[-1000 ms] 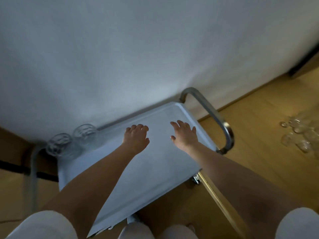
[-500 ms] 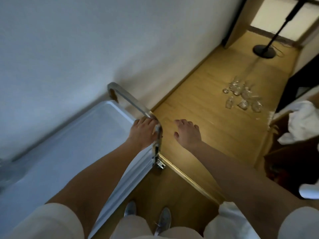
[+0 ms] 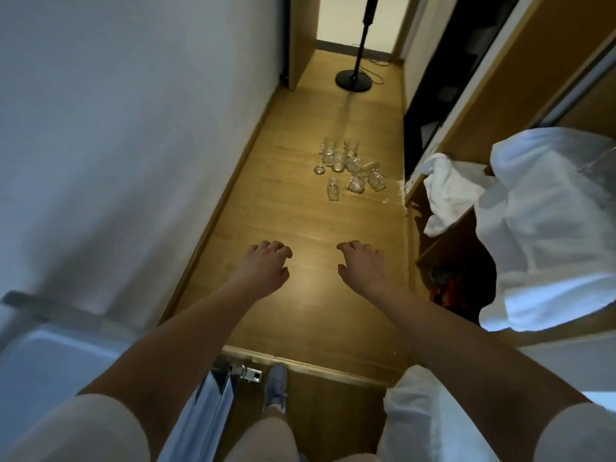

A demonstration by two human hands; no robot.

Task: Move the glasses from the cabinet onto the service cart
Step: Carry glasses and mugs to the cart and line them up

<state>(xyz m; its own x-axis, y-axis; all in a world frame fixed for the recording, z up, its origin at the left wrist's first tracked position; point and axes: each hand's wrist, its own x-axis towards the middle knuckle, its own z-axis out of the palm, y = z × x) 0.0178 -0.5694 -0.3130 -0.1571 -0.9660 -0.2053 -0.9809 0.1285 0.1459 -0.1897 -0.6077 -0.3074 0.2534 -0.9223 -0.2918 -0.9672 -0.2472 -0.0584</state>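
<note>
Several clear glasses [image 3: 350, 168] stand and lie in a cluster on the wooden floor ahead, well beyond my hands. My left hand [image 3: 266, 266] and my right hand [image 3: 361, 265] hover side by side above the floor, fingers loosely curled, holding nothing. The white service cart [image 3: 50, 368] shows at the lower left, its metal handle [image 3: 40, 306] blurred and its tray corner behind my left forearm. No glass on the cart is in view.
A white wall runs along the left. An open wooden cabinet [image 3: 443, 235] with white towels [image 3: 546, 221] stands on the right. A black lamp stand base [image 3: 353, 80] sits at the far end of the corridor. My shoe [image 3: 276, 386] is below.
My view has swung right from the cart to the corridor floor. Both hands left the cart tray and its handle and now hang over the floor, facing the glasses.
</note>
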